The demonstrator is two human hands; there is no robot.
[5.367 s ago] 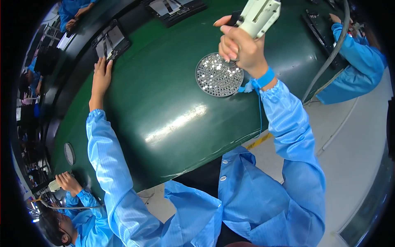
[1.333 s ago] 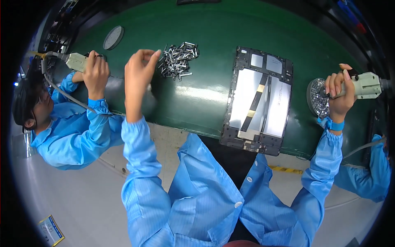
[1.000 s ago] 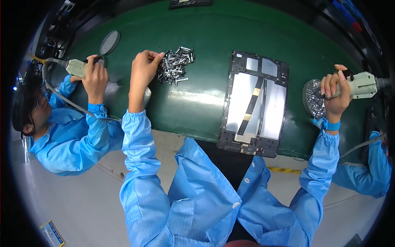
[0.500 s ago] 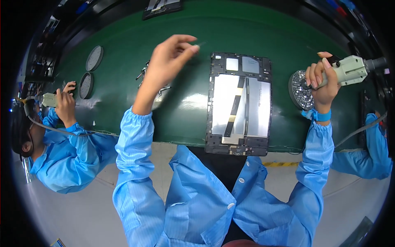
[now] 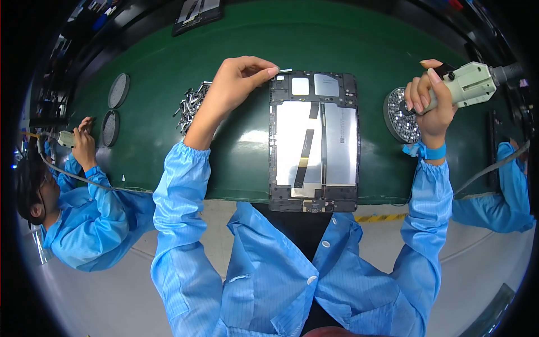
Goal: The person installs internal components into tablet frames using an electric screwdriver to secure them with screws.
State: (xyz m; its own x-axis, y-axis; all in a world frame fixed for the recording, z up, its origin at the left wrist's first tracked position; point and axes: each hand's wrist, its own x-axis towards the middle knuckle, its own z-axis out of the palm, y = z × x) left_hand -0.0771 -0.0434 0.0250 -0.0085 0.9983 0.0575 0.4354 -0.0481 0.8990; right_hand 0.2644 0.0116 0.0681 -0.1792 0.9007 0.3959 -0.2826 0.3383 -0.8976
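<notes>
An opened tablet back (image 5: 314, 140) with silver panels and a black frame lies on the green belt (image 5: 247, 151) in front of me. My left hand (image 5: 238, 81) pinches a small metal bracket (image 5: 284, 71) at the tablet's top left corner. My right hand (image 5: 429, 104) grips a pale green electric screwdriver (image 5: 469, 84), its tip down over a round tray of screws (image 5: 400, 115) to the right of the tablet.
A pile of small metal brackets (image 5: 191, 104) lies left of my left hand. Two round grey dishes (image 5: 112, 109) sit further left. A co-worker in blue (image 5: 84, 208) works at the left; another blue sleeve (image 5: 505, 185) shows at the right. Another tablet (image 5: 196, 11) lies upstream.
The view has swung from the left to the tablet. My left hand left the bracket pile and moved right to the tablet's top left corner with a bracket. My right hand kept the screwdriver.
</notes>
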